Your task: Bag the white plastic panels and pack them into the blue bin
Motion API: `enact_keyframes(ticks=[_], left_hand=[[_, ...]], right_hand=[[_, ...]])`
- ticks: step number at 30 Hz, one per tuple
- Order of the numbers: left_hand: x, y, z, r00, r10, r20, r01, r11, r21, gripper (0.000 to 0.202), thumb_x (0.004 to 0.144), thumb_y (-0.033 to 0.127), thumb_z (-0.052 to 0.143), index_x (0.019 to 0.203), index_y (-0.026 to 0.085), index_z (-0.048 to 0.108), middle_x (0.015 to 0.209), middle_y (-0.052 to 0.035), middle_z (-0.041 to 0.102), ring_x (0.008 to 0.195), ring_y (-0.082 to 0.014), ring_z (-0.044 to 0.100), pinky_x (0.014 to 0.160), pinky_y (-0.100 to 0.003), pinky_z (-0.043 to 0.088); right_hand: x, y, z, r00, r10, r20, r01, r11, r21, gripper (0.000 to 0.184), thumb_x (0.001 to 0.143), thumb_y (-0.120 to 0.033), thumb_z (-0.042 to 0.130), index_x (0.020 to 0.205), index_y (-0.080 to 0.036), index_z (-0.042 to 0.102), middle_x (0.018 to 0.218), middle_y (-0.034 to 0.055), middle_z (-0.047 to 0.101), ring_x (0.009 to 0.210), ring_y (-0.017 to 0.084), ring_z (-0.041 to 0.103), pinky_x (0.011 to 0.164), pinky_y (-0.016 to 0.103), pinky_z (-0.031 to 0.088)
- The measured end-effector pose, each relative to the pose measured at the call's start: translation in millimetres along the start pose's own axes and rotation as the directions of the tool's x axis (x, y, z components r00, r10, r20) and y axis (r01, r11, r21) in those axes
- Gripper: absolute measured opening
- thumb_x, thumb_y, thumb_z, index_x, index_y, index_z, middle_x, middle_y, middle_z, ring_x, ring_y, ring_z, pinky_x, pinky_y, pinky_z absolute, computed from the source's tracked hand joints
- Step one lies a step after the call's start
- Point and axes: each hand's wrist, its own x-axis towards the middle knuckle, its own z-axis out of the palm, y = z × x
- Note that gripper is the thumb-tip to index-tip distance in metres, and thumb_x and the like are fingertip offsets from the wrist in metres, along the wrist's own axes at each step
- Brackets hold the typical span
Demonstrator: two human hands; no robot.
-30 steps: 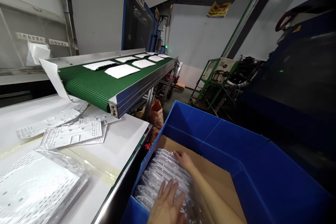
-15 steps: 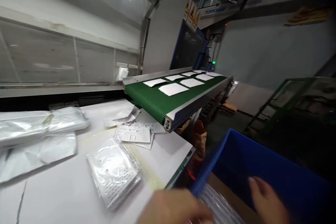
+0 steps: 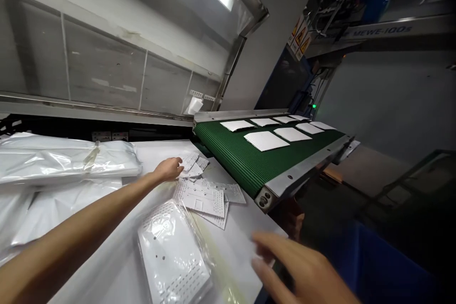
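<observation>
across a white-topped work table [image 3: 235, 218], the left hand [image 3: 166, 169] reaches out at the end of a bare forearm that runs diagonally up from the lower left corner, pointing toward a small heap of loose perforated sheets [image 3: 191, 165]. its fingers [image 3: 177, 166] are bunched loosely together right at the heap's edge; whether they have pinched a sheet cannot be told, and nothing shows lifted. just nearer lies a flat overlapping pile of larger white perforated plates [image 3: 201, 199], thin and punched with rows of small slots, their long edges angled across the table. below it, a plastic-wrapped stack of plates [image 3: 171, 247] sits with its long axis running away from the viewer and slightly toward the far left, the glossy clear film creased over rows of slots and round holes. the right hand [image 3: 295, 266], soft with motion blur, hangs over the table's near corner with its fingers [image 3: 270, 247] spread apart and empty. long pillowy packs in shiny translucent film [image 3: 67, 159] lie at the table's left end. to the right, a green ribbed conveyor belt [image 3: 249, 156] in a metal frame carries flat white sheets [image 3: 265, 140] in rows, and the dark corner of a blue plastic crate [image 3: 384, 270] shows below it.
</observation>
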Motion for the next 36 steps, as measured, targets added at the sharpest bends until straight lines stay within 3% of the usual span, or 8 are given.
enact_keyframes(ticks=[4,11,16,20,25,30,32,36], left_hand=[[67.5,-18.0,13.2,0.991,-0.13,0.02,0.129,0.991,0.028,0.037,0.087,0.035,0.056,0.12,0.017,0.053,0.125,-0.0094,0.054,0.107,-0.0246,0.055,0.089,-0.047,0.047],[151.5,-47.6,40.7,0.938,-0.334,0.097,0.329,0.943,0.056,0.033,0.086,0.035,0.057,0.114,0.017,0.056,0.12,-0.0084,0.057,0.106,-0.024,0.056,0.09,-0.047,0.046],[169.9,-63.0,40.5,0.924,-0.354,0.145,0.369,0.924,-0.099,0.031,0.086,0.032,0.059,0.114,0.017,0.056,0.118,-0.0077,0.058,0.103,-0.0232,0.058,0.086,-0.044,0.049],[157.6,-58.2,14.5,0.926,-0.328,0.188,0.374,0.86,-0.346,0.03,0.087,0.03,0.057,0.113,0.015,0.056,0.112,-0.0074,0.06,0.094,-0.0206,0.061,0.079,-0.04,0.053],[90.0,-38.0,-63.3,0.971,-0.194,0.141,0.238,0.719,-0.653,0.028,0.089,0.027,0.054,0.115,0.014,0.054,0.108,-0.0075,0.062,0.087,-0.0181,0.064,0.074,-0.036,0.055],[-55.5,-39.6,-144.7,0.992,-0.104,0.067,0.115,0.575,-0.81,0.034,0.087,0.013,0.048,0.121,0.015,0.049,0.102,-0.012,0.067,0.087,-0.0236,0.068,0.075,-0.039,0.056],[-121.1,-47.8,-157.1,0.991,-0.107,0.076,0.12,0.501,-0.857,0.038,0.085,0.015,0.051,0.123,0.018,0.048,0.103,-0.0121,0.068,0.088,-0.0271,0.068,0.074,-0.041,0.056],[-224.4,-63.4,-146.7,0.969,-0.177,0.174,0.201,0.147,-0.968,0.043,0.083,0.022,0.056,0.125,0.023,0.046,0.105,-0.0114,0.068,0.092,-0.0318,0.067,0.076,-0.046,0.054]], right_hand=[[119.5,-50.0,29.6,0.989,0.115,0.095,-0.12,0.991,0.051,0.035,0.084,-0.043,0.047,0.114,-0.028,0.058,0.095,0.0044,0.07,0.083,0.026,0.064,0.069,0.037,0.049],[299.6,-31.0,115.0,0.927,0.375,0.022,-0.376,0.925,0.055,0.036,0.089,-0.039,0.052,0.117,-0.017,0.053,0.112,0.0078,0.06,0.099,0.021,0.059,0.085,0.043,0.048],[350.6,-16.1,144.8,0.903,0.418,0.102,-0.429,0.891,0.147,0.029,0.088,-0.036,0.057,0.109,-0.016,0.057,0.112,0.0066,0.06,0.099,0.02,0.059,0.086,0.043,0.048],[358.0,-11.6,153.4,0.902,0.405,0.148,-0.431,0.846,0.312,0.026,0.088,-0.033,0.057,0.107,-0.015,0.058,0.109,0.006,0.06,0.095,0.019,0.06,0.083,0.041,0.05],[336.1,-41.5,136.9,0.941,0.318,0.118,-0.316,0.695,0.645,0.026,0.089,-0.033,0.055,0.107,-0.014,0.057,0.1,0.0042,0.062,0.081,0.015,0.063,0.07,0.033,0.054],[282.0,-95.7,91.4,0.947,0.299,-0.121,-0.049,0.506,0.861,0.023,0.089,-0.032,0.055,0.104,-0.014,0.057,0.099,0.0046,0.062,0.078,0.014,0.063,0.064,0.029,0.055],[250.0,-116.5,74.9,0.923,0.31,-0.226,0.073,0.438,0.896,0.024,0.09,-0.032,0.052,0.106,-0.015,0.056,0.104,0.0052,0.062,0.079,0.015,0.065,0.068,0.03,0.057],[172.5,-154.3,57.4,0.895,0.309,-0.322,0.218,0.327,0.919,0.033,0.09,-0.043,0.047,0.114,-0.021,0.051,0.111,0.0035,0.063,0.083,0.019,0.069,0.077,0.032,0.057]])
